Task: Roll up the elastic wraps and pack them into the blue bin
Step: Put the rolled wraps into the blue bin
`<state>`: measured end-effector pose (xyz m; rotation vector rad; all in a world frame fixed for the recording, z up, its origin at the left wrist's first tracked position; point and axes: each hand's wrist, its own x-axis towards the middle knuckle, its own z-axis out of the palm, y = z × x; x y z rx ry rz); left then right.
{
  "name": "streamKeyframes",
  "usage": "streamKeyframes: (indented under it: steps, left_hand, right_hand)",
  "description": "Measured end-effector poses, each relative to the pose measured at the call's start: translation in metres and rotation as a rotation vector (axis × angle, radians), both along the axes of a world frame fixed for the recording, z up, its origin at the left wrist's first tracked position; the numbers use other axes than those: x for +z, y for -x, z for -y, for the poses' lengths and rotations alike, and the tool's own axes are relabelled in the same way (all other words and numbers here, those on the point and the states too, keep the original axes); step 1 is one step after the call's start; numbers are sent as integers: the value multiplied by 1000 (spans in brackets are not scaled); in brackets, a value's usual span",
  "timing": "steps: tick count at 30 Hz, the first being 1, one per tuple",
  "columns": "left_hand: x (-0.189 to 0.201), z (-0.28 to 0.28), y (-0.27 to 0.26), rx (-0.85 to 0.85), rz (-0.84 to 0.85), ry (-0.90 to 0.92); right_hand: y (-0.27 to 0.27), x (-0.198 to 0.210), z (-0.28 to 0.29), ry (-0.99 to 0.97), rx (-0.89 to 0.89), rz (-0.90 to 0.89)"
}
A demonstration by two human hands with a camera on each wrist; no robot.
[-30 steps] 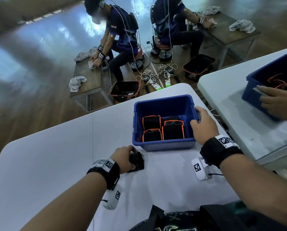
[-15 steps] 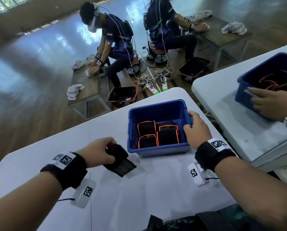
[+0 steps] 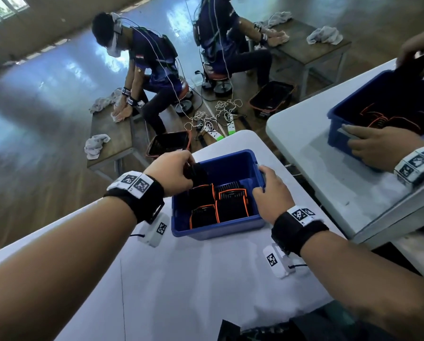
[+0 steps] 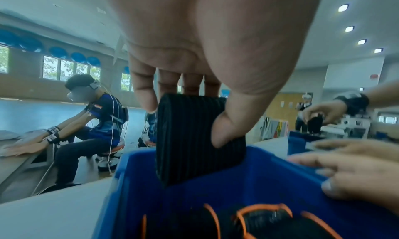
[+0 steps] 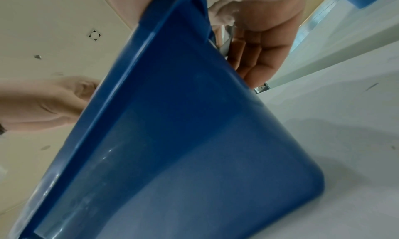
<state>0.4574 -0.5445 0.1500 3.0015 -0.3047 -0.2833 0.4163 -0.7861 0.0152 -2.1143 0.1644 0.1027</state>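
Note:
A blue bin (image 3: 220, 230) stands on the white table (image 3: 181, 279) and holds several rolled black wraps with orange edges (image 3: 230, 207). My left hand (image 3: 174, 173) pinches a rolled black ribbed wrap (image 4: 194, 137) between thumb and fingers, just above the bin's far left corner. In the head view that roll (image 3: 197, 173) hangs over the bin's rim. My right hand (image 3: 271, 193) grips the bin's right rim (image 5: 172, 37), thumb on the inside.
A second white table (image 3: 329, 168) at the right carries another blue bin (image 3: 353, 134) with another person's hands at it. Two more people sit at low wooden benches (image 3: 107, 143) beyond the table, with black baskets (image 3: 169, 143) and cables on the floor.
My left hand has lifted the rolled wrap off the table and carried it right and forward to above the bin's left side. The right hand has stayed on the bin's rim.

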Motion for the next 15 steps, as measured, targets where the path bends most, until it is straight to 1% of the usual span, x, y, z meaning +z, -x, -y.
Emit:
streamKeyframes:
  steps: [3,5,8,11,15]
  left_hand:
    - [-25,11,4,-75,-158,-191]
    - [-43,18,7,-104,-232,-267]
    - [-59,27,5,-130,-307,-302]
    - [-63,29,-5,-90,-390,-315]
    - [-71,26,-10,-77,-438,-328]
  right_hand:
    - [-1,2,0,0,0,-1]
    - [0,3,0,-4,-2,-13]
    - [0,3,1,-8,19,-20]
    - [-1,3,0,-17,43,-19]
    - [-1,4,1,-26,47,-25]
